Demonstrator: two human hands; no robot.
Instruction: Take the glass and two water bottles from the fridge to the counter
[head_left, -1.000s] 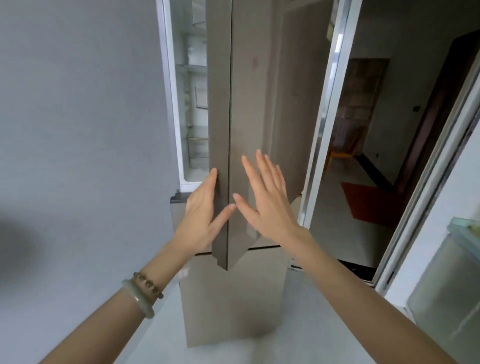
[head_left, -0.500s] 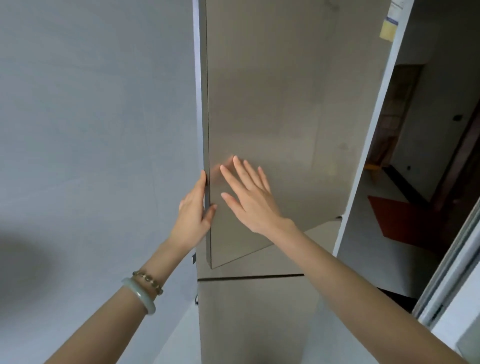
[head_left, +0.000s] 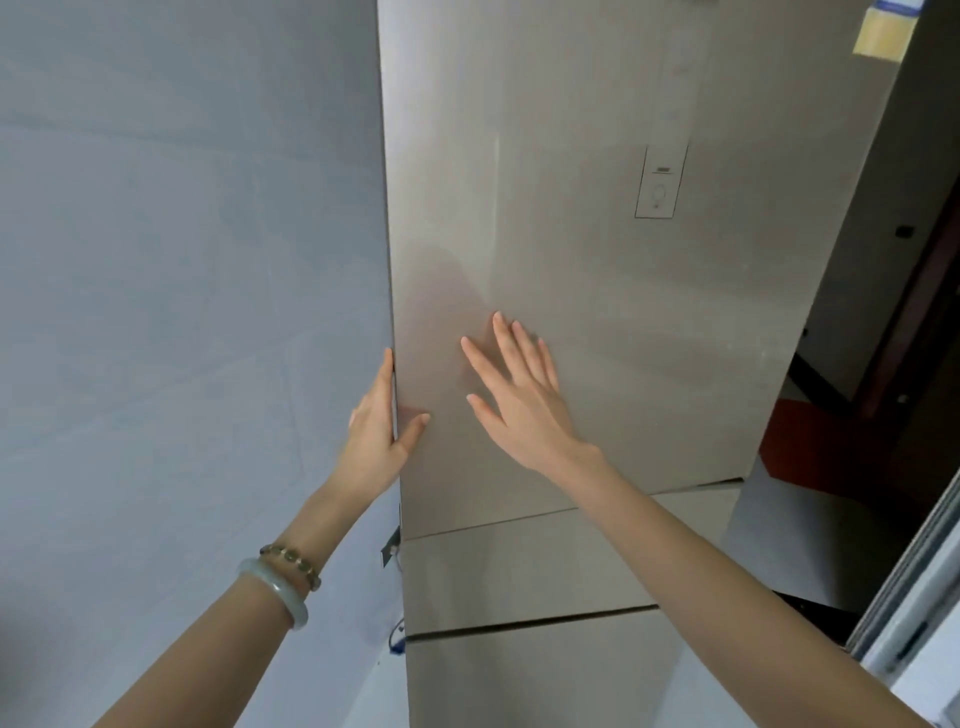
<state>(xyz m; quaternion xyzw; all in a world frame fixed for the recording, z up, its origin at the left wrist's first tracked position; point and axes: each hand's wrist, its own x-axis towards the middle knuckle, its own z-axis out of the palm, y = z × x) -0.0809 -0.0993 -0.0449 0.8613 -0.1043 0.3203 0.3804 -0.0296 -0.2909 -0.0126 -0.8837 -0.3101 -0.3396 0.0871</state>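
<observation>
At the left edge of the tall fridge door (head_left: 597, 286), seen from the head camera, the left hand (head_left: 376, 431) straddles the corner. Its fingers lie straight up the side of the door next to the grey wall (head_left: 182, 260), and its thumb is spread onto the front face. It touches the door and holds nothing. The right hand (head_left: 519, 400) lies flat on the same door face just to the right, fingers straight and fanned upward, also holding nothing. The door looks flush with the drawer fronts (head_left: 519, 571) below it, so the compartment reads as closed. A small control panel (head_left: 658, 182) sits higher up on the door, and two bracelets (head_left: 283, 582) circle the left wrist. The glass and the water bottles are nowhere in view, and neither is the counter. If they are in the fridge, they lie straight ahead behind this door, and the pictures cannot show that. The door's long axis runs upright, and the left hand is the one at its edge. Any pull on that edge would probably fall to the left hand, while the right hand can only push.
</observation>
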